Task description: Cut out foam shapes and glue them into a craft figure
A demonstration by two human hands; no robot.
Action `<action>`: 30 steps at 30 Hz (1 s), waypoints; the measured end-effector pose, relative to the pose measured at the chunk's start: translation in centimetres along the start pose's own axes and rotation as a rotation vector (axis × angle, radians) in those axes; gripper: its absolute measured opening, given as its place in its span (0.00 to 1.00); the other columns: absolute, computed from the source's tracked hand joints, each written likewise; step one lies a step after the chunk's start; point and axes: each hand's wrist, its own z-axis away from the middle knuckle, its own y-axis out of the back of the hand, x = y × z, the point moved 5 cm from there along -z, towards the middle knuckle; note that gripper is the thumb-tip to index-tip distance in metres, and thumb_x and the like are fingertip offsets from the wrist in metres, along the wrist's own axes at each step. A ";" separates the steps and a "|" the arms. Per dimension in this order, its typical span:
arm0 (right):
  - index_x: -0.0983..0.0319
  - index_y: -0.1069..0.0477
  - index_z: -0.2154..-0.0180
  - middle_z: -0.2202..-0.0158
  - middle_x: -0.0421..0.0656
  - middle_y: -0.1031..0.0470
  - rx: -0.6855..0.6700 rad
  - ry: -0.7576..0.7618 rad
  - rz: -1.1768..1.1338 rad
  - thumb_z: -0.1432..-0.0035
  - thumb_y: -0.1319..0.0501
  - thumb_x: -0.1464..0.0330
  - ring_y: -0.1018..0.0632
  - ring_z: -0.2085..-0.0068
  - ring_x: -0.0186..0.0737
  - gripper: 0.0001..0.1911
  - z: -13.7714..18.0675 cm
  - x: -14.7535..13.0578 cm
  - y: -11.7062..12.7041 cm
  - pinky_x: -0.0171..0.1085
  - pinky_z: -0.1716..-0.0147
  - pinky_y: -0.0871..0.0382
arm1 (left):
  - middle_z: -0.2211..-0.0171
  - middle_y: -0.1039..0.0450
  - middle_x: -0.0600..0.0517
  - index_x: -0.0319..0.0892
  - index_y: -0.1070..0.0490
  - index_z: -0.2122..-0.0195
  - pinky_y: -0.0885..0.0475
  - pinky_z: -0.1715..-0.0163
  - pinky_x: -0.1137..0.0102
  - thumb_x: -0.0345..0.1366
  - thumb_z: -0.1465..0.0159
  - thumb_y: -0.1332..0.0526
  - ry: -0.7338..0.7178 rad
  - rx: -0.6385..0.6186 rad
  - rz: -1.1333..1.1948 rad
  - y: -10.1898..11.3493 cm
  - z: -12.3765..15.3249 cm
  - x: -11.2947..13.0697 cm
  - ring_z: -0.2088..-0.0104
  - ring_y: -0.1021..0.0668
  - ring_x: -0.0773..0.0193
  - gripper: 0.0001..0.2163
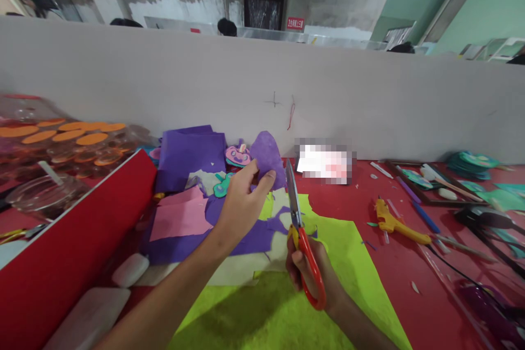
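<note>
My left hand (243, 197) pinches a small rounded piece of purple felt (267, 157) and holds it up above the table. My right hand (310, 272) grips red-handled scissors (298, 229), blades pointing up and away, their tips just right of the purple piece. Below both hands lie a lime-green felt sheet (340, 246), purple felt scraps (254, 235) and a pink sheet (180, 217). A folded purple sheet (186, 156) lies further back, with small pink and teal felt cut-outs (237, 156) beside it.
A red board (74, 240) slants along the left, clear boxes with orange ovals (69, 136) behind it. A yellow glue gun (396, 224), pens, frames and teal felt shapes (471, 163) lie on the red table at right. A grey partition wall (369, 98) runs behind.
</note>
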 end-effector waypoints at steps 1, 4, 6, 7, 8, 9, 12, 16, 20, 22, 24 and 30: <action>0.58 0.40 0.70 0.85 0.30 0.40 0.010 0.014 -0.005 0.49 0.40 0.34 0.39 0.87 0.26 0.34 0.0 -0.2 0.0 0.26 0.90 0.45 | 0.75 0.39 0.56 0.42 0.37 0.72 0.40 0.72 0.69 0.39 0.33 0.43 -0.002 0.001 0.032 0.1 -0.2 -0.2 0.73 0.34 0.67 0.11; 0.58 0.40 0.71 0.87 0.29 0.41 0.035 0.062 -0.024 0.46 0.43 0.34 0.41 0.88 0.26 0.33 -0.3 -0.5 0.3 0.26 0.90 0.47 | 0.74 0.37 0.55 0.42 0.35 0.71 0.38 0.72 0.70 0.41 0.32 0.44 -0.018 0.008 0.102 0.6 -0.9 -0.8 0.73 0.34 0.67 0.11; 0.58 0.39 0.71 0.88 0.30 0.42 0.059 0.090 -0.046 0.44 0.44 0.35 0.43 0.89 0.25 0.33 -0.5 -0.7 0.6 0.26 0.90 0.48 | 0.73 0.35 0.54 0.42 0.34 0.70 0.36 0.71 0.70 0.42 0.33 0.42 -0.015 0.002 0.086 1.2 -1.6 -1.2 0.72 0.31 0.67 0.11; 0.59 0.39 0.71 0.88 0.30 0.41 0.073 0.099 -0.057 0.43 0.44 0.35 0.43 0.89 0.25 0.32 -0.5 -0.7 0.7 0.26 0.90 0.48 | 0.73 0.34 0.54 0.41 0.34 0.70 0.35 0.71 0.70 0.41 0.34 0.41 -0.004 -0.001 0.066 1.4 -1.9 -1.5 0.72 0.30 0.66 0.10; 0.59 0.38 0.70 0.87 0.30 0.40 0.088 0.105 -0.065 0.42 0.44 0.36 0.42 0.89 0.25 0.32 -0.6 -0.8 0.9 0.26 0.90 0.47 | 0.73 0.33 0.54 0.41 0.34 0.70 0.35 0.71 0.70 0.41 0.35 0.41 0.007 0.004 0.047 1.7 -2.2 -1.8 0.73 0.30 0.66 0.10; 0.59 0.38 0.70 0.86 0.31 0.39 0.101 0.107 -0.070 0.42 0.44 0.36 0.42 0.89 0.26 0.32 -0.7 -0.8 1.1 0.27 0.90 0.47 | 0.74 0.34 0.55 0.41 0.35 0.69 0.35 0.71 0.71 0.40 0.36 0.40 0.015 0.016 0.031 2.0 -2.5 -2.0 0.73 0.30 0.67 0.09; 0.59 0.37 0.70 0.86 0.31 0.38 0.136 0.114 -0.072 0.42 0.43 0.37 0.41 0.88 0.26 0.31 -0.7 -1.0 1.5 0.27 0.89 0.45 | 0.74 0.35 0.56 0.42 0.37 0.70 0.35 0.71 0.71 0.39 0.37 0.39 0.038 0.039 0.051 2.4 -3.0 -2.9 0.73 0.31 0.67 0.09; 0.59 0.36 0.69 0.85 0.31 0.39 0.194 0.136 -0.087 0.43 0.42 0.37 0.41 0.87 0.26 0.31 -0.6 -1.2 1.8 0.27 0.89 0.46 | 0.77 0.42 0.58 0.43 0.42 0.74 0.42 0.75 0.72 0.39 0.35 0.43 0.083 0.025 -0.030 2.2 -3.4 -4.8 0.76 0.37 0.69 0.12; 0.59 0.36 0.70 0.84 0.31 0.40 0.228 0.212 -0.086 0.43 0.41 0.38 0.42 0.87 0.26 0.30 -0.4 -1.6 1.8 0.27 0.89 0.46 | 0.78 0.44 0.59 0.43 0.41 0.74 0.44 0.74 0.72 0.39 0.37 0.41 0.032 -0.177 -0.185 1.0 -3.4 -6.5 0.76 0.39 0.69 0.11; 0.59 0.36 0.70 0.84 0.31 0.40 0.226 0.233 -0.072 0.42 0.41 0.38 0.42 0.87 0.26 0.30 -0.3 -1.7 1.7 0.27 0.89 0.46 | 0.77 0.40 0.58 0.42 0.37 0.72 0.43 0.73 0.71 0.39 0.39 0.40 0.039 -0.374 -0.228 -0.2 -2.8 -7.5 0.76 0.37 0.68 0.08; 0.59 0.37 0.70 0.85 0.31 0.40 0.220 0.231 -0.064 0.43 0.41 0.38 0.42 0.87 0.26 0.30 -0.2 -1.7 1.6 0.27 0.89 0.46 | 0.75 0.35 0.56 0.41 0.32 0.71 0.40 0.71 0.70 0.38 0.40 0.40 0.052 -0.611 -0.298 -1.6 -1.6 -8.6 0.74 0.34 0.67 0.06; 0.59 0.36 0.69 0.84 0.31 0.40 0.163 0.199 -0.046 0.44 0.41 0.37 0.41 0.87 0.26 0.31 -0.4 -1.7 1.4 0.26 0.89 0.45 | 0.60 0.27 0.46 0.42 0.23 0.69 0.33 0.57 0.63 0.31 0.43 0.37 -0.068 -0.806 -0.529 -4.1 1.3 -10.0 0.59 0.25 0.56 0.03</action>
